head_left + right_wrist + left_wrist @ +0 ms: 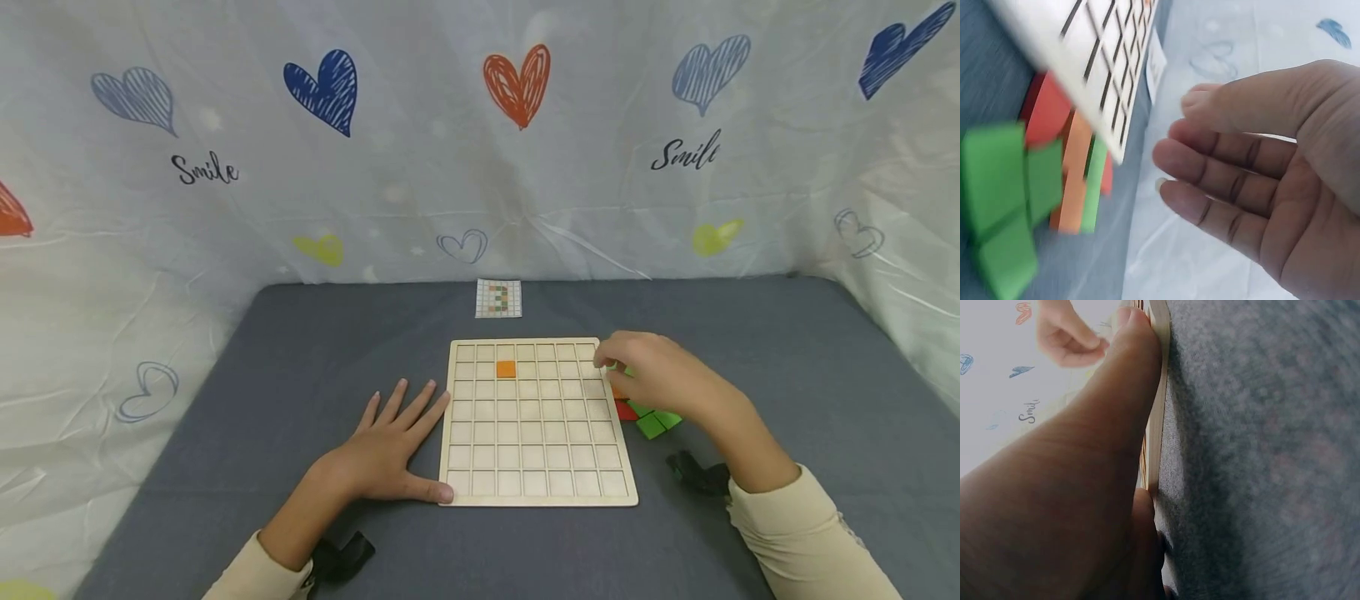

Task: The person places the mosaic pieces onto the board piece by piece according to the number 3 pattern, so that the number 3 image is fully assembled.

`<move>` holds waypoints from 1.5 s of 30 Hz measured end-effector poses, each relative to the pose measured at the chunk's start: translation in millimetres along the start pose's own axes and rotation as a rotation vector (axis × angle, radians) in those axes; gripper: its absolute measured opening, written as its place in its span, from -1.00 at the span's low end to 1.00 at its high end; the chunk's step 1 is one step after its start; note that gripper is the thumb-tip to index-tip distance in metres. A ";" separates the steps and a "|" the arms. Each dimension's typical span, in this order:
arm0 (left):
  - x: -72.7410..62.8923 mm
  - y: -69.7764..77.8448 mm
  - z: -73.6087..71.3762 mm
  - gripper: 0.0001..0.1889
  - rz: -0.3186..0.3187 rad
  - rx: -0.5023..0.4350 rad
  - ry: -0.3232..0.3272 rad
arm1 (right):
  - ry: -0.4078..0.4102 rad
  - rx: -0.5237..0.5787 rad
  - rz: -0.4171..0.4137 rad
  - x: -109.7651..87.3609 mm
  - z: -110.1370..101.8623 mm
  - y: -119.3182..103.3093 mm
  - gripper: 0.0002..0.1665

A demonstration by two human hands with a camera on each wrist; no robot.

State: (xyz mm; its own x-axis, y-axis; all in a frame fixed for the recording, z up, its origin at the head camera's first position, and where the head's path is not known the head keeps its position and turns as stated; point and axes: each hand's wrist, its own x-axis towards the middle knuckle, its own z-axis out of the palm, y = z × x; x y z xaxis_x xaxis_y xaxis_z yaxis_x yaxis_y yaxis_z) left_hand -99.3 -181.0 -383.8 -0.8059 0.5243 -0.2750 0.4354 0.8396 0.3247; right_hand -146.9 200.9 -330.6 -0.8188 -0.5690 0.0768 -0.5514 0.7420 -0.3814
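Note:
A wooden grid board point(529, 432) lies flat on the table, with one orange square tile point(506, 369) in its second row. My left hand point(382, 454) spreads its fingers along the board's left side; its thumb touches the near left corner. In the head view my right hand point(660, 371) hovers by the far right corner. The right wrist view shows the right hand's fingers loosely bent, thumb close to them, nothing visible between. Beneath and beside that hand lie green tiles point(651, 426), a red tile point(626, 410) and orange tiles point(1075, 172), some partly hidden in the head view.
A small card point(498, 298) printed with a coloured grid pattern lies beyond the board. Dark grey cloth point(337, 350) covers the table. A white curtain point(420, 167) with hearts hangs behind it. Black wrist devices point(345, 558) sit below both wrists.

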 end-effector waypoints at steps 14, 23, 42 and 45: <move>-0.3 1.1 -1.4 0.28 -0.008 -0.009 -0.011 | -0.074 -0.069 0.033 -45.2 -2.4 26.2 -0.68; 0.2 0.9 -0.3 0.28 -0.010 -0.004 -0.009 | -0.080 -0.070 0.013 -59.8 1.2 35.0 -0.63; -0.8 0.8 -0.6 0.28 -0.006 -0.013 -0.009 | -0.040 -0.082 -0.025 -62.5 10.7 40.1 -0.58; -0.9 0.9 -0.8 0.28 -0.011 -0.012 -0.011 | -0.029 -0.090 -0.018 -63.3 11.2 39.2 -0.60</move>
State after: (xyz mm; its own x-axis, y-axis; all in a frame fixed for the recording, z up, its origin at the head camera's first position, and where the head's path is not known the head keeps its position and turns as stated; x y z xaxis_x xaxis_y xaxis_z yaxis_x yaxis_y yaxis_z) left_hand -98.6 -180.8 -382.5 -0.8060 0.5169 -0.2886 0.4219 0.8435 0.3324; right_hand -114.9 262.0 -360.7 -0.8041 -0.5919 0.0555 -0.5795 0.7596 -0.2954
